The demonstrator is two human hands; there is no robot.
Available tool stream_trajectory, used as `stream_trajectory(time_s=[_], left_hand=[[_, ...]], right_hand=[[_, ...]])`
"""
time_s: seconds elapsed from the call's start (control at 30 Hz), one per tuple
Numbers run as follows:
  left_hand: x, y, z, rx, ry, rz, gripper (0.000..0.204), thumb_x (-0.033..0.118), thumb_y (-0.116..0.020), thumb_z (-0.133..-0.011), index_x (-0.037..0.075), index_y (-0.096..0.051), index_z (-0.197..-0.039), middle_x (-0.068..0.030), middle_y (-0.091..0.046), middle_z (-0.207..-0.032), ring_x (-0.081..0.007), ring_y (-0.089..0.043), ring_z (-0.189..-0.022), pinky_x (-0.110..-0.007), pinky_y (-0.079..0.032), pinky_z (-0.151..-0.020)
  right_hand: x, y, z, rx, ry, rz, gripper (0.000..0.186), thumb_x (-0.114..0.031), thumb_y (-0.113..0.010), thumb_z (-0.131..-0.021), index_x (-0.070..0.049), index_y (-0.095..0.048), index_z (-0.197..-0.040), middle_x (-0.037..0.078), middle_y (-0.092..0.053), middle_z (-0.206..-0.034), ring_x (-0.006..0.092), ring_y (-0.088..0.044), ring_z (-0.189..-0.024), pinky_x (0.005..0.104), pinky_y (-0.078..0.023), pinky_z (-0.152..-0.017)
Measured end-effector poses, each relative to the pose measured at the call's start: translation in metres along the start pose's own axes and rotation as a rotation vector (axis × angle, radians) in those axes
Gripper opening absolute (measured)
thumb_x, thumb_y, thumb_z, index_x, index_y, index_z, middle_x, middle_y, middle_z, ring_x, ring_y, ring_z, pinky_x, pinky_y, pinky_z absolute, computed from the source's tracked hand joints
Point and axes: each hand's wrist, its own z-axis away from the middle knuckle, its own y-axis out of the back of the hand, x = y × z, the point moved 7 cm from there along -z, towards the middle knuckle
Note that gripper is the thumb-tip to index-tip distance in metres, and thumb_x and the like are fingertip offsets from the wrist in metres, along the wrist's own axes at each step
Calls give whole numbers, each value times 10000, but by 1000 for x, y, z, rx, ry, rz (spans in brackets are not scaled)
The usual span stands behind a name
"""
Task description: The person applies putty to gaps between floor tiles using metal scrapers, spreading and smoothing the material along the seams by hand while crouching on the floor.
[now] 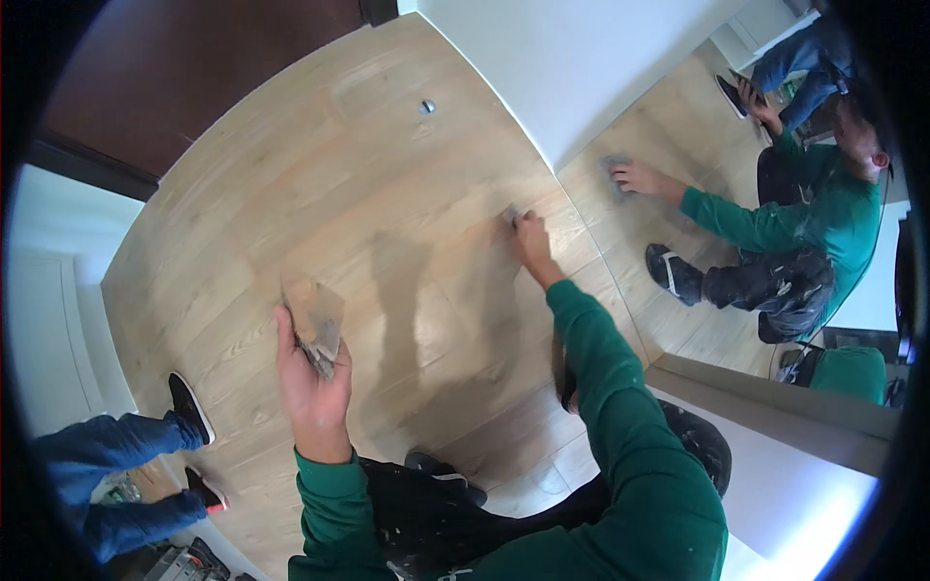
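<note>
My left hand (312, 378) is raised at centre left, closed on a flat, thin tool (312, 315), apparently a trowel or float, smeared with grey material. My right hand (534, 242) reaches forward to the wood-look tiled floor (436, 165), its fingers on a small grey object (511, 215) against the floor; whether this is a pad or a scraper, I cannot tell. The floor around that hand is lightly smudged and shadowed.
Another person's jeans and dark shoes (192, 407) are at lower left. A mirror (717, 174) on the right reflects me and that person. A dark door (194, 68) and white wall (504, 58) bound the floor, where a small round metal fitting (426, 107) sits.
</note>
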Motion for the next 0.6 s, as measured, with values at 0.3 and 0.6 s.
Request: stream_trajectory(time_s=[0.3,0.6], left_hand=[[13,-1,18,70,-73,37,268,225,-556,-1007,17,-605,-1169,-103,-695,-1132,-201,-694,-987,-307,-600,-839],[12,13,9,16,-63,-33,329,314,-535,-1015,62,-589,-1220,-50,-672,-1184,-180,-652,-1076,-312,-550,-912]], right_hand=[[-141,-31,80,-33,207,-125,173,-33,-568,-810,15,-656,-951,195,-582,-1059,397,-553,-983,479,-507,-837],[-147,-8,80,2,462,-314,207,-9,-541,-798,56,-653,-960,244,-599,-899,399,-578,-902,469,-475,-835]])
